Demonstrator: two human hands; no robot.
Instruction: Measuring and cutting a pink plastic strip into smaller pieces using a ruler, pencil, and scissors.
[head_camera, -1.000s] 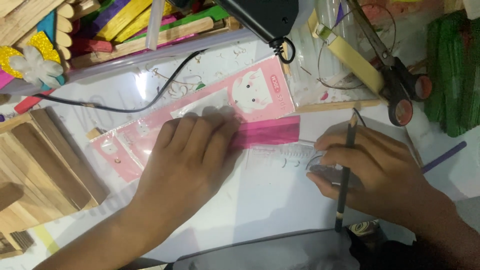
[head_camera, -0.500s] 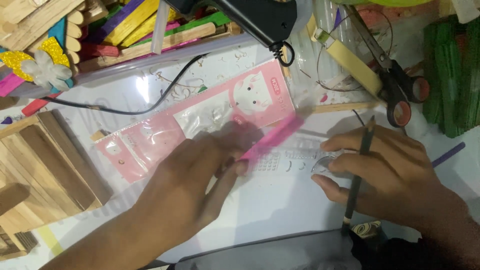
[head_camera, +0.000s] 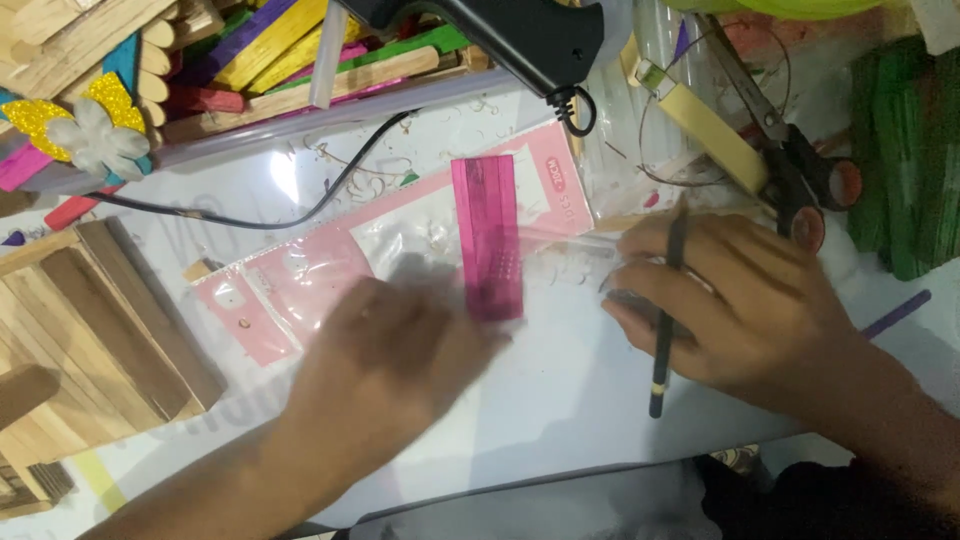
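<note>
At a cluttered craft table (head_camera: 560, 420), a blurred left hand (head_camera: 400, 370) touches the lower end of a magenta panel of joined craft sticks (head_camera: 488, 238) lying upright across a pink plastic sleeve (head_camera: 300, 280); its grip cannot be made out. The right hand (head_camera: 740, 310) pinches a black pencil (head_camera: 665, 300). Steadying the panel flat looks wise before marking. A glue gun (head_camera: 510, 35) is cut off above.

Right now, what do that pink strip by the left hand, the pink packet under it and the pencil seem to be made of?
The pink strip looks like dyed wooden sticks set side by side, with faint seams along it, though the blur leaves that open. The packet looks like glossy clear plastic over pink card, catching glare. The pencil in the right hand looks like dark painted wood.
</note>
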